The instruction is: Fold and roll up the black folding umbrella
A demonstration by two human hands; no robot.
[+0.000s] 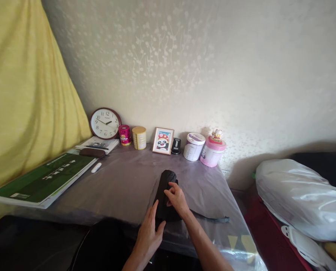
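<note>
While the left hand (149,230) is resting, thumb spread wide, against a black bundle (162,190) lying near the bench's (114,184) front edge, the right hand (177,197) is curling narrowly over it, perhaps pinching; the contact is looking too dark to tell.

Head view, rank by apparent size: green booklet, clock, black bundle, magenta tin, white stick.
1. Green booklet
2. Clock, black bundle: too close to rank; right hand partly covers the bundle
3. Magenta tin
4. White stick
</note>
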